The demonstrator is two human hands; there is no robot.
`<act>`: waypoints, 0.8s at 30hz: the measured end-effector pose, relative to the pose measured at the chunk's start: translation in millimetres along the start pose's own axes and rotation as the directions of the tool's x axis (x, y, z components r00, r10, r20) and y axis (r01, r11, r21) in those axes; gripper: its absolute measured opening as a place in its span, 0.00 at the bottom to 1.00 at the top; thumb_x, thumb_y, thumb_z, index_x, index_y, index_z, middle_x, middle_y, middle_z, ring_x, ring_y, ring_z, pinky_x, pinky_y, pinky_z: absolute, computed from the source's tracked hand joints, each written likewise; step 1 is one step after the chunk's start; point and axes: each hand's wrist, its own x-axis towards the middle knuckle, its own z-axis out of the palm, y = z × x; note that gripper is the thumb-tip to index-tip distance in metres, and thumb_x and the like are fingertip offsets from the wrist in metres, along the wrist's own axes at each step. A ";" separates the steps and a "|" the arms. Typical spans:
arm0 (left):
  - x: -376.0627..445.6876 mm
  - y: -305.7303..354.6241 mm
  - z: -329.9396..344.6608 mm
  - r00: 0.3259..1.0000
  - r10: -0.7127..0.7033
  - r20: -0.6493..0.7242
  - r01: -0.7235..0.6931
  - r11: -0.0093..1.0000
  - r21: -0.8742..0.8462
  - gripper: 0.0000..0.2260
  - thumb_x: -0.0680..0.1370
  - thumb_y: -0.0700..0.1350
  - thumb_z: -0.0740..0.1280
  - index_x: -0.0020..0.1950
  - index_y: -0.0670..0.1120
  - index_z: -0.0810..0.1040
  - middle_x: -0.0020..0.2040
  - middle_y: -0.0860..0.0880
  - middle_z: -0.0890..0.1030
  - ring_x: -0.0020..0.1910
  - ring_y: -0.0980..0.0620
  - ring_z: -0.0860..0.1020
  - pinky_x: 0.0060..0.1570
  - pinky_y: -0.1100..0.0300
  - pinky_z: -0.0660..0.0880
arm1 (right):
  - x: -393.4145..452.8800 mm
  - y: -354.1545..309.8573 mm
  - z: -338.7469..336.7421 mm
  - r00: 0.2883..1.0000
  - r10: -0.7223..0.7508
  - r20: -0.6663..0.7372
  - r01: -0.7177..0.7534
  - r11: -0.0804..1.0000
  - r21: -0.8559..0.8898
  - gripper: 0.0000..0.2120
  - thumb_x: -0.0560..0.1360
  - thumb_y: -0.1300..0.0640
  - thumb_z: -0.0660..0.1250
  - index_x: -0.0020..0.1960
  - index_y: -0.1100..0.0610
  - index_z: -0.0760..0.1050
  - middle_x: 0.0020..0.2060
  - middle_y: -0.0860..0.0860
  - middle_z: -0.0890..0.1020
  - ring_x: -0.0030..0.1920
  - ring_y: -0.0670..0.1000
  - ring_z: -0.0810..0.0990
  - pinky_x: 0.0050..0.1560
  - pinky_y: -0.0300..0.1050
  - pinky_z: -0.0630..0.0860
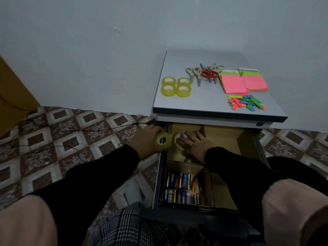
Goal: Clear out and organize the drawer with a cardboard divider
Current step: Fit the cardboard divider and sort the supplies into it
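Note:
The open drawer (160, 174) of a small cabinet holds a brown cardboard divider (229, 139). My left hand (145, 141) grips a yellow tape roll (163, 140) over the drawer's left edge. My right hand (197, 142) reaches into the back left compartment and holds a second tape roll (177, 141). Another roll (188, 160) shows partly under my right wrist. The front left compartment is filled with several batteries (182, 189). The right-hand compartments look bare.
On the cabinet top (204, 102) lie several stacked yellow tape rolls (176, 87), grey and red scissors (205, 73), pink and green sticky note pads (243, 82) and several loose coloured tabs (246, 103). Thin cables (71, 129) run across the tiled floor at left.

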 end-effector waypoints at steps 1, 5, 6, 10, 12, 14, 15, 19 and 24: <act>0.9 3.5 0.8 1.000 -0.004 0.004 0.004 0.999 0.039 0.24 0.71 0.58 0.70 0.63 0.49 0.71 0.61 0.49 0.75 0.61 0.48 0.72 0.65 0.51 0.63 | -1.7 2.2 2.3 0.999 0.029 -0.033 -0.028 0.998 0.056 0.27 0.75 0.53 0.65 0.72 0.41 0.62 0.77 0.53 0.42 0.76 0.59 0.37 0.73 0.61 0.38; 10.7 25.8 3.1 0.998 0.009 0.065 -0.024 0.972 0.232 0.24 0.72 0.62 0.66 0.61 0.50 0.71 0.59 0.49 0.75 0.60 0.48 0.73 0.66 0.50 0.57 | -21.2 15.1 13.1 0.940 0.194 -0.282 -0.099 0.943 0.317 0.25 0.73 0.49 0.68 0.69 0.48 0.69 0.73 0.55 0.61 0.74 0.60 0.57 0.73 0.63 0.55; 14.2 32.2 4.1 0.993 0.033 0.112 -0.065 0.954 0.294 0.25 0.72 0.63 0.65 0.62 0.49 0.71 0.59 0.48 0.75 0.60 0.47 0.73 0.66 0.50 0.57 | -26.5 19.4 15.6 0.898 0.231 -0.373 -0.107 0.940 0.325 0.23 0.69 0.50 0.72 0.63 0.51 0.75 0.68 0.57 0.71 0.69 0.62 0.67 0.67 0.65 0.65; 25.9 59.5 12.7 0.953 0.068 0.295 -0.218 0.830 0.514 0.21 0.76 0.59 0.62 0.60 0.45 0.74 0.58 0.44 0.77 0.59 0.45 0.73 0.66 0.48 0.57 | -49.4 38.3 34.0 0.798 0.335 -0.502 -0.163 0.921 0.355 0.14 0.61 0.54 0.78 0.46 0.53 0.80 0.54 0.57 0.81 0.55 0.61 0.80 0.52 0.60 0.76; 30.1 68.8 15.7 0.945 0.020 0.327 -0.216 0.788 0.576 0.13 0.79 0.52 0.61 0.55 0.44 0.77 0.56 0.44 0.79 0.61 0.45 0.72 0.70 0.47 0.51 | -57.5 45.2 40.9 0.760 0.367 -0.535 -0.178 0.911 0.372 0.14 0.61 0.55 0.78 0.45 0.54 0.80 0.53 0.57 0.81 0.54 0.61 0.80 0.50 0.59 0.76; 36.1 78.5 18.1 0.926 -0.040 0.375 -0.217 0.756 0.618 0.10 0.79 0.48 0.61 0.53 0.44 0.78 0.56 0.45 0.79 0.62 0.46 0.72 0.72 0.45 0.47 | -65.0 52.6 47.2 0.735 0.408 -0.541 -0.194 0.891 0.410 0.13 0.62 0.56 0.78 0.44 0.54 0.80 0.53 0.57 0.80 0.54 0.61 0.80 0.51 0.59 0.76; 38.0 81.8 19.0 0.911 -0.066 0.406 -0.228 0.741 0.632 0.10 0.79 0.48 0.61 0.53 0.45 0.78 0.55 0.46 0.80 0.61 0.46 0.72 0.72 0.46 0.47 | -67.3 55.1 49.8 0.728 0.424 -0.538 -0.192 0.880 0.434 0.12 0.63 0.56 0.77 0.45 0.54 0.79 0.54 0.57 0.80 0.55 0.61 0.79 0.52 0.59 0.75; 45.9 93.2 27.7 0.862 -0.123 0.492 -0.289 0.678 0.676 0.15 0.79 0.52 0.60 0.59 0.44 0.76 0.59 0.46 0.78 0.64 0.47 0.71 0.73 0.45 0.44 | -75.0 63.8 63.7 0.707 0.451 -0.546 -0.188 0.863 0.469 0.13 0.64 0.56 0.77 0.47 0.54 0.80 0.55 0.57 0.79 0.56 0.61 0.79 0.53 0.60 0.75; 53.4 94.7 38.2 0.830 -0.207 0.518 -0.277 0.654 0.704 0.16 0.80 0.48 0.57 0.64 0.45 0.73 0.65 0.44 0.74 0.71 0.43 0.63 0.74 0.42 0.40 | -78.0 68.9 73.7 0.689 0.477 -0.546 -0.189 0.846 0.499 0.14 0.62 0.57 0.78 0.46 0.56 0.80 0.54 0.58 0.80 0.54 0.62 0.80 0.50 0.59 0.76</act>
